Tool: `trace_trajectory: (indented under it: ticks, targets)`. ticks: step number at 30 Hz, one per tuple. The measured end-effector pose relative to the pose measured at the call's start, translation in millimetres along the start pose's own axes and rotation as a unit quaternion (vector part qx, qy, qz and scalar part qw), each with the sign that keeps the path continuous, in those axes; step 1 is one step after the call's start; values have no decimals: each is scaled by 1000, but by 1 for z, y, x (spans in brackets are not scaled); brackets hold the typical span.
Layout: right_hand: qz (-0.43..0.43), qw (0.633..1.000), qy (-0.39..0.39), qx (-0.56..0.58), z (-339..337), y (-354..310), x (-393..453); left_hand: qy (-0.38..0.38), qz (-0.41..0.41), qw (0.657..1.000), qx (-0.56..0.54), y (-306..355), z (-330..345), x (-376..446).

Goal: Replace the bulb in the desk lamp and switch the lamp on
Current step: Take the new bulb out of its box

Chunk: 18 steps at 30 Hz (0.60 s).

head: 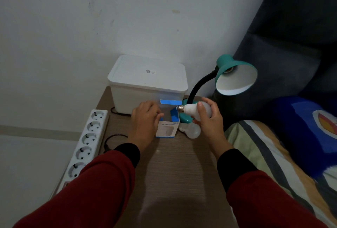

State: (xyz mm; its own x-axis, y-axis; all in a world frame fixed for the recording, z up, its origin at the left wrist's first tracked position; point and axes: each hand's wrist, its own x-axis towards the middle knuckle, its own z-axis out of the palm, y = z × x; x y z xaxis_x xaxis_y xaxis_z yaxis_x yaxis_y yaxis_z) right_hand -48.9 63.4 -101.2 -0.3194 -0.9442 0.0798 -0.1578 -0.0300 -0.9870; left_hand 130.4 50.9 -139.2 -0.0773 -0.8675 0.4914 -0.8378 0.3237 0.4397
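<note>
A teal desk lamp (235, 76) with a black bendy neck stands at the table's far right; its shade faces me and the socket inside looks bare. My right hand (209, 118) holds a white bulb (193, 110) with its metal screw base pointing left, just in front of the lamp's teal base. A second white bulb (192, 131) lies on the table under that hand. An open white and blue carton (167, 125) stands mid-table, and my left hand (145, 120) rests against its left side, fingers curled on the edge.
A white lidded plastic box (147, 81) sits at the back of the wooden table (178, 173). A white power strip (85, 142) lies along the left edge with a black cable beside it. A bed with striped bedding and a blue pillow (299, 136) borders the right.
</note>
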Motion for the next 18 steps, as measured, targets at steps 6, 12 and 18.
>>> trace_trajectory:
  ticks: [6, 12, 18]
  targets:
    - [11, 997, 15, 73, -5, -5, 4, 17, -54, 998, -25, -1, -1, 5]
    - [27, 994, 26, 101, -11, -12, 2, -22, -24, 998, -47, 7, -8, 8]
    - [28, 995, 18, 95, -12, -9, 2, -99, 8, 993, -69, 9, -2, 5]
